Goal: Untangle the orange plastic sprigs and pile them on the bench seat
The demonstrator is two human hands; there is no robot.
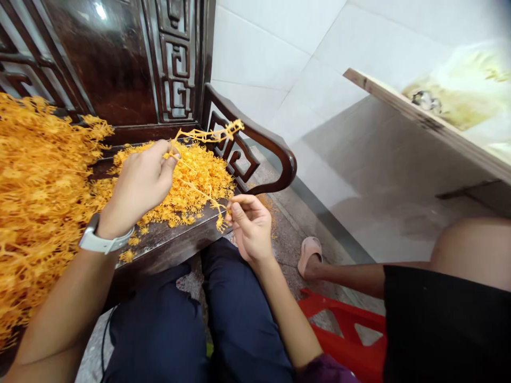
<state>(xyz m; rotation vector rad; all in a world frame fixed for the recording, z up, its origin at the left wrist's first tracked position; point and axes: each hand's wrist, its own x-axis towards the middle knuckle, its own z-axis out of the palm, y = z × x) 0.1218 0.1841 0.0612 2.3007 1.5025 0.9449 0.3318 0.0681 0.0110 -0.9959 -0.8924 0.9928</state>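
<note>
1. One orange-yellow plastic strand is held up between the two hands, above the front edge of the worktop; its branching free end juts past the left fingers towards the armrest.
2. Left hand: one grip, thumb and fingers together, clamped on the strand partway along.
3. Right hand: one grip, thumb and forefinger pinched on the strand's lower end.
4. Two heaps of the same orange-yellow plastic: one larger heap at the left and one smaller heap behind the hands. A few loose pieces lie by the left wrist.
5. One watch with a pale band circles that wrist.
6. The worktop is a dark, glossy wooden bench with a carved back and one curved armrest in view.
7. Beyond: white wall tiles and a speckled floor.
8. At the right, another person's leg in black shorts, one pink sandal, and one red stool.
9. Upper right, one wooden board bears blurred, pale yellowish material.
</note>
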